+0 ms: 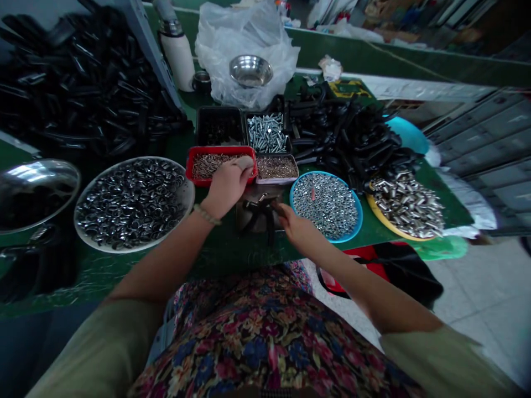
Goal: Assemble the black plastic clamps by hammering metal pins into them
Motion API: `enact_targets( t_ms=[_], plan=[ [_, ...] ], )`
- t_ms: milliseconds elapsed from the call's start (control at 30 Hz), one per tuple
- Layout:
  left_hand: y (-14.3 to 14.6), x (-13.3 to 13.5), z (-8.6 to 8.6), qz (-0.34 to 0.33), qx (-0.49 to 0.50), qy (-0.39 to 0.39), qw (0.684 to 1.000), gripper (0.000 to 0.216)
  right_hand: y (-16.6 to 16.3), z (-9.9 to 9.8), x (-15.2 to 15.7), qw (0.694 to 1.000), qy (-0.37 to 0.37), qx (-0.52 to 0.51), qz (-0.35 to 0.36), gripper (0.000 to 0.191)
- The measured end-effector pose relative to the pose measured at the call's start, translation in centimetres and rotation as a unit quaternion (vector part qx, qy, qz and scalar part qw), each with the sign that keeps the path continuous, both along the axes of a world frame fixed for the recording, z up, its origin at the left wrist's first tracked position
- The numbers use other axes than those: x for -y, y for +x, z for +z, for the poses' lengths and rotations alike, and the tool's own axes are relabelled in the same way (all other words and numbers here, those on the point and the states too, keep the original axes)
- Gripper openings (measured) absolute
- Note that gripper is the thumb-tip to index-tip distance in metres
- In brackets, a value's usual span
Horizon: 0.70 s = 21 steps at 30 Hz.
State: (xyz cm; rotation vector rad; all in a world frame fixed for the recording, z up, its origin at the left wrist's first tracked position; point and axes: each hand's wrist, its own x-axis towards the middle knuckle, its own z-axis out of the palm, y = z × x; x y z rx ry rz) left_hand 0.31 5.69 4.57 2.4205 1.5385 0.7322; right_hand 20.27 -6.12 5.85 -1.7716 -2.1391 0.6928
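My left hand [228,185] reaches into the near right corner of a red tray [194,166] of small metal pins, fingers curled together as if pinching; what it holds is hidden. My right hand [296,226] sits at the table's front edge beside a black part [259,213] on a small metal plate, its fingers closed on the part's end. A blue dish [352,232] of small silver nuts lies just right of that hand.
A large round tray of metal rings [133,202] lies at left, a yellow plate of metal sleeves [409,207] at right. Behind are trays of bolts [267,132], heaps of black parts [352,138], a steel bowl [250,70] on plastic and a flask [178,52].
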Motion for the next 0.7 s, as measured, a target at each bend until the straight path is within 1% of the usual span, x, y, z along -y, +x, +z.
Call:
enact_targets(
  t_ms=[33,67,133,200,267,367,600,700],
  plan=[
    [1.1,-1.9,0.2,-0.018,-0.036,0.006,0.999,0.029,0.0,-0.3,0.0,1.000,-0.022,0.007,0.010,0.045],
    [2.5,-3.7,0.2,-0.049,-0.082,0.000,0.995,0.028,0.2,-0.5,0.1,1.000,-0.020,0.000,0.011,0.045],
    [5.2,-6.5,-0.1,-0.087,-0.156,-0.018,0.984,0.025,0.7,-0.7,0.2,0.998,0.037,-0.045,-0.013,0.044],
    [7.4,-8.2,-0.6,-0.098,-0.202,-0.037,0.974,0.024,1.6,-0.5,0.5,0.989,0.103,-0.077,-0.067,0.043],
    [8.5,-8.8,-1.2,-0.093,-0.220,-0.046,0.970,0.026,2.4,-0.1,0.8,0.981,0.128,-0.078,-0.120,0.044],
    [8.6,-8.8,-1.6,-0.087,-0.228,-0.041,0.969,0.027,3.3,-0.1,1.0,0.978,0.122,-0.069,-0.156,0.046],
    [8.7,-8.8,-1.6,-0.085,-0.234,-0.042,0.968,0.027,3.3,-1.5,0.8,0.977,0.110,-0.079,-0.167,0.046],
    [8.6,-8.4,-1.2,-0.078,-0.206,-0.045,0.974,0.030,3.3,-1.6,1.0,0.974,0.117,-0.091,-0.169,0.046]
  ],
)
